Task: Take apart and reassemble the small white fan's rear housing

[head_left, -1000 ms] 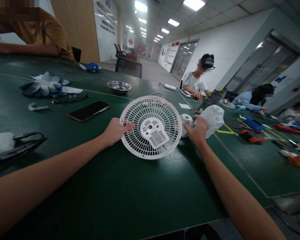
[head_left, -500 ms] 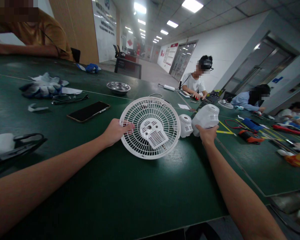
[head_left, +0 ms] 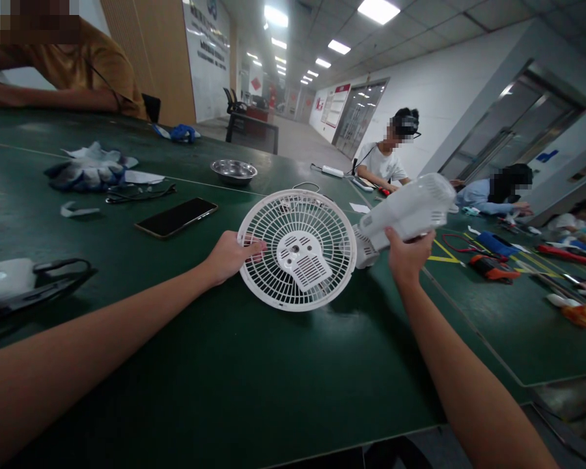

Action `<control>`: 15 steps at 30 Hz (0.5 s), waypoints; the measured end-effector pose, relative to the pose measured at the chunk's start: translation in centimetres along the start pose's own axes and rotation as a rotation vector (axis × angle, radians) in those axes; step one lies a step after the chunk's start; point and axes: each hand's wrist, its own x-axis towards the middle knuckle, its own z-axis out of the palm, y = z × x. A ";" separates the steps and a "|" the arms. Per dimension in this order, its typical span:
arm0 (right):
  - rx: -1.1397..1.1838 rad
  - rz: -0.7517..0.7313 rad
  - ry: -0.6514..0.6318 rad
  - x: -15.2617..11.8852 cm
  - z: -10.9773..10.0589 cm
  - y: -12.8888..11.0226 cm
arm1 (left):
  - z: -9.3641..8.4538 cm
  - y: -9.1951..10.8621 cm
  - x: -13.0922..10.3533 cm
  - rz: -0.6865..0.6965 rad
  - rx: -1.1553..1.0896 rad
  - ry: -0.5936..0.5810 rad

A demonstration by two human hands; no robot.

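Note:
My left hand is closed on the left rim of a round white fan grille. Screw holes and slots show in the grille's solid centre plate. To the right, my right hand grips a long white plastic housing with vents, tilted with its far end up to the right. A second white vented part sits partly behind the grille's right edge, close to the housing; whether the two are joined I cannot tell.
Left of the grille lie a phone, gloves and a steel bowl. A white device with a strap rests at the left edge. An orange meter and tools lie right. Several people sit around the green table.
My right hand has turned the white housing, so it now shows its length and its end points up to the right. The grille and my left hand stay nearly where they were.

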 end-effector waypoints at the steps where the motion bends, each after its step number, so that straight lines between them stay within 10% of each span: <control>1: -0.040 0.030 -0.065 -0.5 0.3 0.1 | 0.0 0.0 0.0 0.000 -0.003 0.002; 5: -0.106 0.102 -0.191 -1.5 0.9 0.8 | 0.2 0.1 -0.1 -0.005 -0.027 0.018; 15: -0.089 0.175 0.060 3.4 -2.0 6.4 | -0.1 -0.1 0.0 0.003 -0.011 0.002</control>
